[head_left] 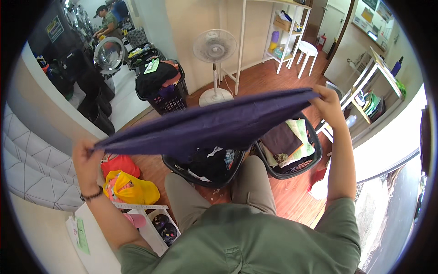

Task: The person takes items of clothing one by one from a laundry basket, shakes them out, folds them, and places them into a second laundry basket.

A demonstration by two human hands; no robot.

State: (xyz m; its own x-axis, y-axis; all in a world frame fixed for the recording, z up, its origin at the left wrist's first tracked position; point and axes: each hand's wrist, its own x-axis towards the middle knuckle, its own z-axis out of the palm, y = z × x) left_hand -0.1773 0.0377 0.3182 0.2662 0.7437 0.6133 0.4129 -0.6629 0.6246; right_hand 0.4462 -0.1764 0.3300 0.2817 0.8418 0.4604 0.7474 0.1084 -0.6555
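Observation:
A dark purple cloth (205, 121) is stretched out in the air between my two raised hands, its edge slanting up toward the right. My left hand (87, 153) pinches its left corner, and my right hand (326, 102) grips the right corner. The cloth is slightly blurred, and its exact kind I cannot tell. Beneath it, between my knees, stands a black laundry basket (200, 181) with dark clothes inside, partly hidden by the cloth. To its right is a second black basket (315, 160) holding folded clothes, a brown piece (284, 139) on top.
A yellow bag (141, 192) and a red bag (122, 166) lie at my left, near an open drawer (159, 210). Ahead stand a fan (214, 48) and a heaped laundry basket (166, 102). At right is a white shelf (360, 89). Another person (109, 23) works at the far left.

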